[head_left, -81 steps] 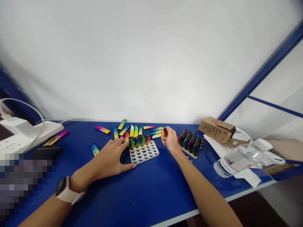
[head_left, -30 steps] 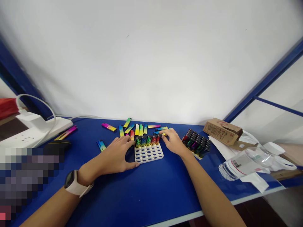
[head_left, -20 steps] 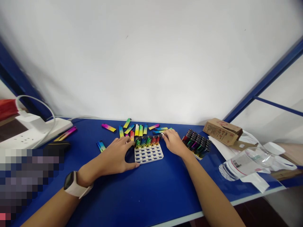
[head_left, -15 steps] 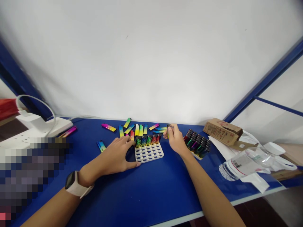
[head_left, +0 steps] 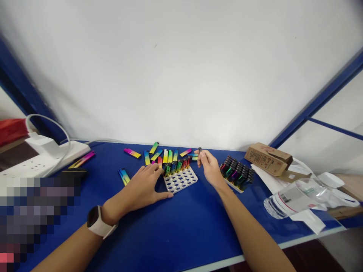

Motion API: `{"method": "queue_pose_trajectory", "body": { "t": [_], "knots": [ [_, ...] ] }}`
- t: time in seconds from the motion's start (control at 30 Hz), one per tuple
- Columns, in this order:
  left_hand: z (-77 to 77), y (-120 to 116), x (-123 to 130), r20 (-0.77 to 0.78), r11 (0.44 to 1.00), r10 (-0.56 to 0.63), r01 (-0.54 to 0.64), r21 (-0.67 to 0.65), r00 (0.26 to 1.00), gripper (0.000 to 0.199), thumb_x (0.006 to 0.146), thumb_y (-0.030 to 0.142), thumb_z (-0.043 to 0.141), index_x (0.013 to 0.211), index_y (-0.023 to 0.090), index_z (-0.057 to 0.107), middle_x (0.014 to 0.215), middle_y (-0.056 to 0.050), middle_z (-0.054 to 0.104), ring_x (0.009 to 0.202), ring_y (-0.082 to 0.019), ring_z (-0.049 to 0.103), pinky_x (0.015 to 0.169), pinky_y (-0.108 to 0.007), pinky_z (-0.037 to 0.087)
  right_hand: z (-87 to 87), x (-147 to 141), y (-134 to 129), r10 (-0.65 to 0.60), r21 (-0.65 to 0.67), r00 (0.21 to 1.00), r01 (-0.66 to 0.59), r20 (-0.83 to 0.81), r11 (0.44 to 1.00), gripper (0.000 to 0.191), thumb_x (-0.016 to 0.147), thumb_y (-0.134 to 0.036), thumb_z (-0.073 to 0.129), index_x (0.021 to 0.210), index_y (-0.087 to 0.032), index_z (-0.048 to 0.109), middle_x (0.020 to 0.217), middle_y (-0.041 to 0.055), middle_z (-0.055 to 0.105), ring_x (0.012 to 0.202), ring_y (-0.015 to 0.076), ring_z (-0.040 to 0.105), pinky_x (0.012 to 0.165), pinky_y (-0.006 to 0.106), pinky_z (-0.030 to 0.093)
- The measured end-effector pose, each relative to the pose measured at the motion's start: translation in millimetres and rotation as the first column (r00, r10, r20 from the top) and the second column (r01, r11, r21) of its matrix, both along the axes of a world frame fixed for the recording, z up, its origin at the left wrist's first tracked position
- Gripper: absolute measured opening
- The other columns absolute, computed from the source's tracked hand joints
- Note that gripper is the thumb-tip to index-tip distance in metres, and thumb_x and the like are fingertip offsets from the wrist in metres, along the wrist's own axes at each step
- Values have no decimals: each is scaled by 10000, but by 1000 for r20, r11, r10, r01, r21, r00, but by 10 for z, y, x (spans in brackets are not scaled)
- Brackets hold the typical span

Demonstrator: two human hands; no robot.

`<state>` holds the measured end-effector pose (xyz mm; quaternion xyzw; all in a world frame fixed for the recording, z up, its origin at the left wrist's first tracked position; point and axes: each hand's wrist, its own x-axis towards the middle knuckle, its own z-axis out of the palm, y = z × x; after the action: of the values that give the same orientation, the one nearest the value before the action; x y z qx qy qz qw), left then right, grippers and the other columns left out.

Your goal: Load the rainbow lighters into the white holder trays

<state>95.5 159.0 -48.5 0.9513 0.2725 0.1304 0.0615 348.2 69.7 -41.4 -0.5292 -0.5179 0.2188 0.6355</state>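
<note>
My left hand (head_left: 144, 185) rests with its fingers apart against the front of a white perforated tray (head_left: 181, 182), its fingertips touching a row of upright gradient-coloured lighters (head_left: 176, 167). My right hand (head_left: 210, 168) is raised just right of that row. Its thumb and fingers pinch a small dark lighter part (head_left: 200, 150), mostly hidden. Several loose rainbow-gradient lighter bodies (head_left: 167, 155) lie behind the tray, on the blue table (head_left: 198, 223).
A block of dark-headed lighters (head_left: 236, 173) stands right of my right hand. A power strip (head_left: 36, 162) lies at the left, a cardboard box (head_left: 268, 160) and a plastic bottle (head_left: 292, 200) at the right. A pixelated patch covers the lower left.
My right hand has lifted off the tray's lighter row and moved back, now pinching the small dark part. My left hand stays at the tray. The whole view has shifted slightly.
</note>
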Motion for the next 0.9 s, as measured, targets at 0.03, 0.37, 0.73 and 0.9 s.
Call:
{"method": "queue_pose_trajectory", "body": {
  "t": [0.03,0.37,0.73,0.9],
  "knots": [
    [-1,1,0,6,1000,-1,1,-2,1000,805,776,839,559,1201,161,650,1254,-175,627,1169,-353,590,1021,-494,450,7,-3,-6,4,-2,1000,-4,13,1000,386,950,-590,568,862,-217,518,667,-39,509,599,121,510,596,274,449],
    [-11,-49,33,66,1000,6,-6,5,998,737,800,778,603,1225,180,670,1261,-167,643,1197,-373,596,1036,-531,456,37,-130,-47,208,-32,948,-222,-240,974,439,920,-660,571,891,-230,493,576,-94,325,459,74,251,457,225,202],
    [-23,-63,45,20,1000,11,-11,10,1000,771,827,778,564,1260,146,651,1313,-196,620,1258,-397,568,1066,-560,437,-63,-169,-35,208,-121,906,-269,-369,956,483,936,-618,442,662,-224,388,543,-77,234,455,75,142,458,222,130],
    [-24,-64,52,55,1000,8,-8,11,998,752,815,773,587,1247,161,661,1303,-187,628,1242,-391,579,1061,-554,444,-62,-192,-31,186,-132,922,-242,-338,961,536,929,-692,424,669,-224,400,538,-83,225,451,72,127,449,224,128]
  ]
}}
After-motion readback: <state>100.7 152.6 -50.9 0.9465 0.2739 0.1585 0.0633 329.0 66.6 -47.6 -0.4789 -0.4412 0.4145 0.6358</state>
